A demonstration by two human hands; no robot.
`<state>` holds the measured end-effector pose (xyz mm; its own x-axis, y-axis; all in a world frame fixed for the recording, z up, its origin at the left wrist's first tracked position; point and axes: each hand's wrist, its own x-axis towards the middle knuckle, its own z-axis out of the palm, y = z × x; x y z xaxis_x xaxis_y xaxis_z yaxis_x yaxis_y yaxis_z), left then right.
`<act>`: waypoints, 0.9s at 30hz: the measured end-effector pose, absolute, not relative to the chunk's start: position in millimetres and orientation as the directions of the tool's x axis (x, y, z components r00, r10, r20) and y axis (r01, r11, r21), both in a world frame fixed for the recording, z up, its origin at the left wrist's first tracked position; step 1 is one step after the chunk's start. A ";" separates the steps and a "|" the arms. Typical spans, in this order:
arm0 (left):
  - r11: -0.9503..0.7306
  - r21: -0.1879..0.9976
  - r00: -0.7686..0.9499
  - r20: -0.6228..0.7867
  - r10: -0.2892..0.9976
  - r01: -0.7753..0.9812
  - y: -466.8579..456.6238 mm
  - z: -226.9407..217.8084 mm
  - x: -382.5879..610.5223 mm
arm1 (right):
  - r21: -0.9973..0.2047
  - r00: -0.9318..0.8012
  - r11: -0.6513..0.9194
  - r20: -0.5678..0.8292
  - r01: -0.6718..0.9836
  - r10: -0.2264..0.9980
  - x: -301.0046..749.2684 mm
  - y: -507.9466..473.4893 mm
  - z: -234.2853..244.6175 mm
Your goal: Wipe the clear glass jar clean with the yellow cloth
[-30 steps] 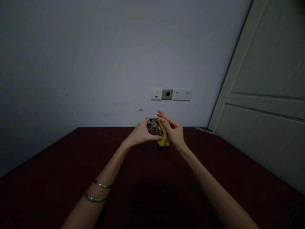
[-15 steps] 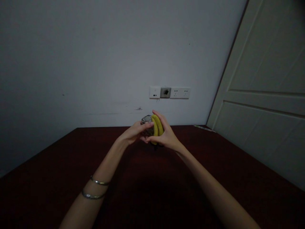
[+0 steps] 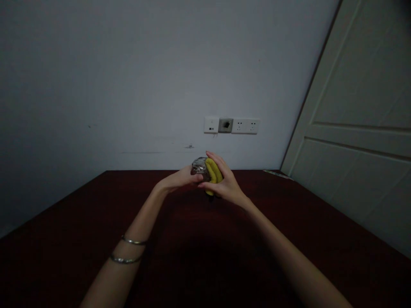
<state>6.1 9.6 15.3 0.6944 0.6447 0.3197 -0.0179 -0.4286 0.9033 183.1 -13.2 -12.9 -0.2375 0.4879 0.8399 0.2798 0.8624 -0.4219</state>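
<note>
Above the dark red table, my left hand (image 3: 184,177) is closed round a clear, shiny, glass-like object (image 3: 199,164) with a brownish lower part; its exact kind cannot be made out. Pressed against its right side are yellow bananas (image 3: 214,170), plump and curved, with a dark tip pointing down. My right hand (image 3: 227,184) grips the bananas from the right, thumb in front and fingers over the top. Both hands nearly meet at the middle of the view. The left fingers behind the clear object are hidden.
The dark red table (image 3: 199,231) reaches back to a pale wall (image 3: 144,85). Sockets and switch plates (image 3: 245,126) are set in the wall. A flat thin strip (image 3: 278,174) lies at the table's back right corner, beside a white panelled door (image 3: 359,141).
My left thumb has slid lower on the clear object, showing more of its top. The bananas have tilted slightly and stay in my right hand. The view has shifted a little.
</note>
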 end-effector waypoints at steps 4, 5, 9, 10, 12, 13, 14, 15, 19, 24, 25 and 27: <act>-0.444 0.896 0.734 0.306 0.606 -0.007 14.8 12.7 3.6 | -0.600 -0.092 0.785 0.782 0.153 0.616 180.4 -10.5 -13.3; -0.462 0.887 0.718 0.323 0.616 -0.002 15.3 11.8 4.4 | -0.645 -0.057 0.757 0.756 0.105 0.653 179.7 -9.6 -12.6; -0.501 0.865 0.639 0.380 0.669 0.011 14.3 8.4 10.7 | -0.747 0.039 0.665 0.664 -0.008 0.747 177.9 -7.0 -8.3; -0.499 0.867 0.627 0.385 0.678 0.007 13.6 7.9 12.6 | -0.755 0.048 0.656 0.655 -0.013 0.754 177.5 -6.8 -7.4; -0.488 0.873 0.601 0.393 0.696 -0.006 11.9 8.1 16.3 | -0.755 0.044 0.656 0.655 -0.012 0.754 176.4 -6.7 -6.4; -0.481 0.876 0.582 0.401 0.707 -0.020 11.0 8.7 18.0 | -0.750 0.036 0.661 0.660 -0.009 0.750 175.6 -6.8 -6.4; -0.473 0.880 0.560 0.409 0.720 -0.035 10.2 9.5 19.7 | -0.746 0.026 0.666 0.666 -0.005 0.745 174.7 -6.8 -6.6; -0.465 0.884 0.535 0.415 0.736 -0.045 9.4 10.4 21.2 | -0.742 0.014 0.670 0.670 0.002 0.742 173.8 -6.8 -7.0; -0.468 0.884 0.455 0.420 0.785 -0.008 7.5 13.0 24.6 | -0.735 -0.049 0.677 0.675 0.027 0.736 172.4 -5.7 -9.4; -0.491 0.870 0.467 0.454 0.759 -0.047 10.6 10.5 24.1 | -0.693 -0.078 0.717 0.712 0.077 0.697 176.4 -8.6 -7.9; -0.503 0.862 0.471 0.470 0.747 -0.063 11.5 9.8 23.8 | -0.662 -0.075 0.743 0.740 0.092 0.668 177.2 -10.4 -6.8; -0.528 0.845 0.478 0.497 0.724 -0.079 12.2 9.5 23.6 | -0.571 -0.074 0.811 0.810 0.127 0.581 178.7 -14.6 -4.4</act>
